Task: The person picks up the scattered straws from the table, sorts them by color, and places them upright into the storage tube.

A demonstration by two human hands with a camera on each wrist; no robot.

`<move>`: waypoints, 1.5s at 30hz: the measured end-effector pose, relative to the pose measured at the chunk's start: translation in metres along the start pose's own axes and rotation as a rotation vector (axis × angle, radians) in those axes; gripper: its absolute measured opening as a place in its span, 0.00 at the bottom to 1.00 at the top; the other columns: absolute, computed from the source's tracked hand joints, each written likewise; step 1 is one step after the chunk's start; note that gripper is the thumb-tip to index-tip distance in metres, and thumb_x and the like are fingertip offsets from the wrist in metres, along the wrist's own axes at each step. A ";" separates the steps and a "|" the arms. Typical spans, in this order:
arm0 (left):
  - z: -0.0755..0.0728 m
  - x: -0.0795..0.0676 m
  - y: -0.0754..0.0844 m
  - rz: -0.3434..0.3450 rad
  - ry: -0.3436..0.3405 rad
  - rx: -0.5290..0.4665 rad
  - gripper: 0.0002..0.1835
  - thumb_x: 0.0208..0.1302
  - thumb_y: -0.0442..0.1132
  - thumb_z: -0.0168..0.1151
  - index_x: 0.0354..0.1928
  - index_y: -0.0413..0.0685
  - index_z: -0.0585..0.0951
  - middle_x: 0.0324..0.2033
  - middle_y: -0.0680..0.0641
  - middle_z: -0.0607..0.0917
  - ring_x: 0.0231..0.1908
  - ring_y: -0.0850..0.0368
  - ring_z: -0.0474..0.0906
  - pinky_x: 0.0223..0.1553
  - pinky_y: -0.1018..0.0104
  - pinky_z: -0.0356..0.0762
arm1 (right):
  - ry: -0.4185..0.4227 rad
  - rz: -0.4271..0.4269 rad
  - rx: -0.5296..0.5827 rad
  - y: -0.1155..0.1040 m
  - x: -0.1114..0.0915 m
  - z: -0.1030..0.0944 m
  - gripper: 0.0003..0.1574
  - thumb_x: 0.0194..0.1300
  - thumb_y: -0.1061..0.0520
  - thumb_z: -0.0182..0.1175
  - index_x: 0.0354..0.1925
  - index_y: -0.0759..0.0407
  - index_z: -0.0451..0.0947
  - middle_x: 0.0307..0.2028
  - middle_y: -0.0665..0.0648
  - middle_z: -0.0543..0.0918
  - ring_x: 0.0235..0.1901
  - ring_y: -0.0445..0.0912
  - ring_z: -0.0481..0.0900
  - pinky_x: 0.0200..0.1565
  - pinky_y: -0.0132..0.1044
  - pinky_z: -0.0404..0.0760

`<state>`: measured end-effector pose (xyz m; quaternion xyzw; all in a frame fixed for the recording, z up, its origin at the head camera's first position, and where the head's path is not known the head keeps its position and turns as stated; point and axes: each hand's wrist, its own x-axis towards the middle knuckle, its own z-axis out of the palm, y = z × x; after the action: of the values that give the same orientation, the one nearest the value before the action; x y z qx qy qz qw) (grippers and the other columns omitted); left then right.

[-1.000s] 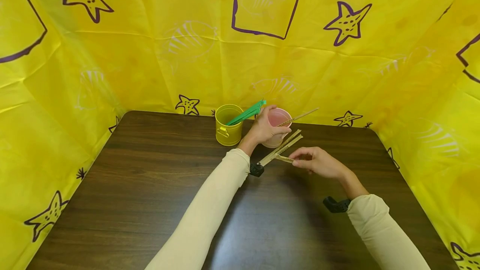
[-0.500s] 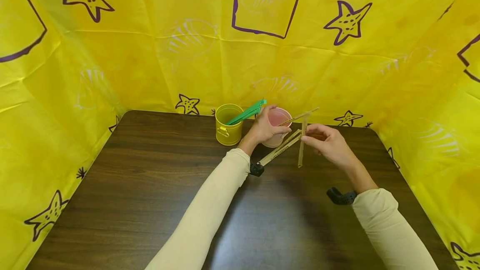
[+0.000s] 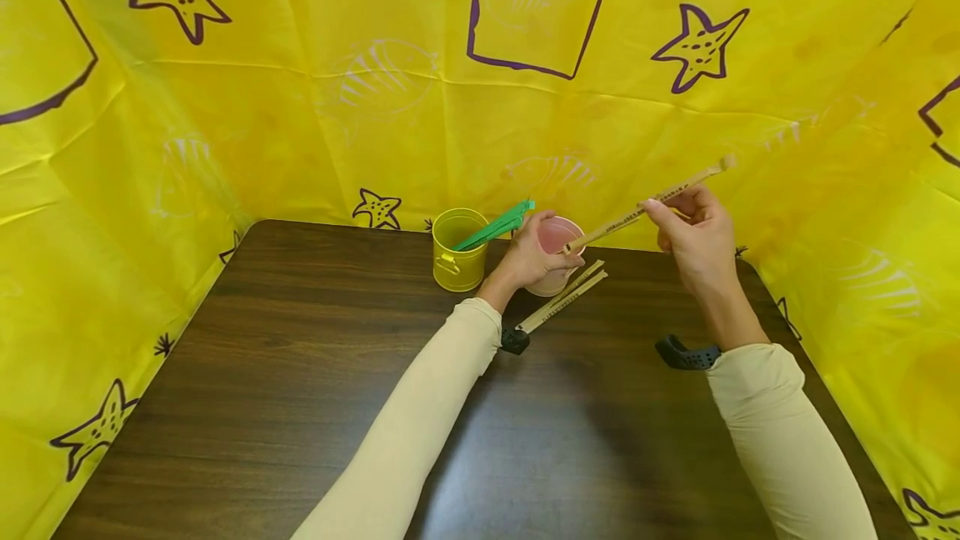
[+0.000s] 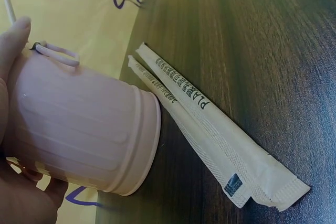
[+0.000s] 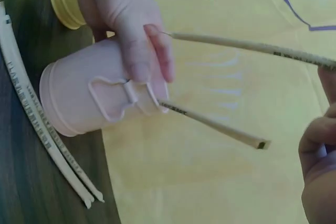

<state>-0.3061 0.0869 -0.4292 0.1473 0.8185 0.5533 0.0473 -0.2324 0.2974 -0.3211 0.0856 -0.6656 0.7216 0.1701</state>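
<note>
My left hand (image 3: 527, 255) grips the small pink bucket (image 3: 553, 283) near its rim, with the thumb over the side by the wire handle (image 5: 107, 98). One paper-wrapped straw (image 5: 220, 125) leans out of this bucket. Up to the right, my right hand (image 3: 693, 232) pinches another paper-wrapped straw (image 3: 618, 222) between thumb and fingers. That straw slants down to the left, its lower end right at the bucket's mouth. Two more wrapped straws (image 4: 210, 124), printed with dark letters, lie side by side on the table just in front of the bucket.
A yellow bucket (image 3: 457, 272) holding green wrapped sticks (image 3: 495, 226) stands left of the pink one, at the back of the dark wood table (image 3: 300, 357). Yellow cloth (image 3: 390, 140) with starfish drawings hangs behind and at both sides.
My right hand has lifted one wrapped straw off the pair on the table, turned it, and carried it up and right, its end now at the pink bucket. The left hand stays in place.
</note>
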 end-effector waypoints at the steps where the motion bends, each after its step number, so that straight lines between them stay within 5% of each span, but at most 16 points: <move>1: 0.000 0.000 0.000 0.001 -0.004 -0.002 0.53 0.51 0.52 0.82 0.76 0.55 0.61 0.69 0.43 0.69 0.64 0.45 0.72 0.66 0.52 0.75 | 0.010 0.002 0.003 0.001 0.003 0.001 0.13 0.63 0.65 0.70 0.45 0.59 0.80 0.31 0.48 0.87 0.13 0.41 0.63 0.18 0.31 0.63; 10: 0.000 -0.003 0.000 0.008 -0.025 -0.028 0.53 0.53 0.52 0.80 0.76 0.54 0.60 0.69 0.44 0.69 0.65 0.48 0.72 0.68 0.53 0.73 | 0.038 0.066 -0.139 0.029 0.024 0.006 0.11 0.63 0.60 0.72 0.41 0.55 0.79 0.28 0.43 0.88 0.09 0.37 0.61 0.14 0.27 0.60; 14: 0.001 -0.003 0.001 0.024 -0.040 -0.079 0.50 0.54 0.48 0.80 0.75 0.51 0.61 0.70 0.45 0.70 0.66 0.50 0.73 0.69 0.54 0.72 | 0.055 0.104 -0.248 0.033 0.026 0.010 0.11 0.64 0.60 0.71 0.43 0.51 0.81 0.28 0.39 0.87 0.15 0.34 0.67 0.19 0.25 0.64; 19: 0.001 -0.004 0.002 0.034 -0.064 -0.171 0.51 0.56 0.43 0.79 0.76 0.47 0.59 0.70 0.45 0.72 0.67 0.51 0.76 0.68 0.57 0.74 | 0.040 0.134 -0.364 0.022 0.019 0.022 0.11 0.64 0.60 0.70 0.44 0.58 0.80 0.27 0.36 0.86 0.27 0.33 0.75 0.31 0.26 0.70; 26: 0.000 -0.004 0.002 0.011 -0.035 -0.066 0.53 0.54 0.50 0.80 0.77 0.51 0.59 0.71 0.43 0.67 0.67 0.48 0.71 0.70 0.54 0.71 | 0.023 0.140 -0.464 0.049 0.026 0.015 0.13 0.63 0.50 0.73 0.41 0.51 0.80 0.29 0.31 0.84 0.36 0.35 0.75 0.33 0.27 0.70; 38: -0.001 -0.004 0.000 -0.004 -0.010 -0.020 0.52 0.53 0.52 0.80 0.76 0.54 0.60 0.66 0.43 0.71 0.62 0.48 0.75 0.65 0.55 0.76 | 0.028 0.138 -0.386 0.042 0.021 0.016 0.17 0.62 0.53 0.73 0.47 0.53 0.80 0.35 0.34 0.86 0.42 0.34 0.79 0.33 0.24 0.73; 45: -0.001 -0.004 0.000 -0.002 -0.014 -0.025 0.53 0.52 0.52 0.81 0.76 0.54 0.60 0.67 0.43 0.71 0.63 0.48 0.74 0.65 0.56 0.75 | 0.085 0.056 -0.296 0.030 0.012 0.006 0.17 0.62 0.57 0.73 0.48 0.58 0.81 0.39 0.39 0.89 0.23 0.34 0.78 0.23 0.25 0.69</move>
<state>-0.3022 0.0845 -0.4291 0.1496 0.8112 0.5626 0.0555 -0.2549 0.2915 -0.3441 0.0105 -0.7590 0.6230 0.1887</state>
